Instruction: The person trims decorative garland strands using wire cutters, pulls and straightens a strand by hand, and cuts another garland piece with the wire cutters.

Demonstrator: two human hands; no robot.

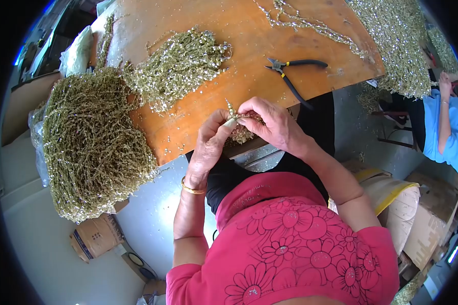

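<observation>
My left hand [212, 141] and my right hand [273, 122] meet at the table's front edge. Fingers of both pinch a gold bead strand [231, 110], whose tip sticks up between them. Below the hands, more gold beads [240, 134] show in part; the fingers cover the rest. A loose heap of gold strands [180, 66] lies on the table to the left of the hands. Beyond my right hand rest cutting pliers [286, 68] with black and yellow handles, jaws apart.
A thick bundle of gold strands [96, 142] hangs over the table's left edge, and another [394, 46] over the right. One long strand [318, 25] lies at the back of the orange table [249, 51]. Cardboard boxes [96, 236] stand on the floor. A person in blue [448, 127] sits at right.
</observation>
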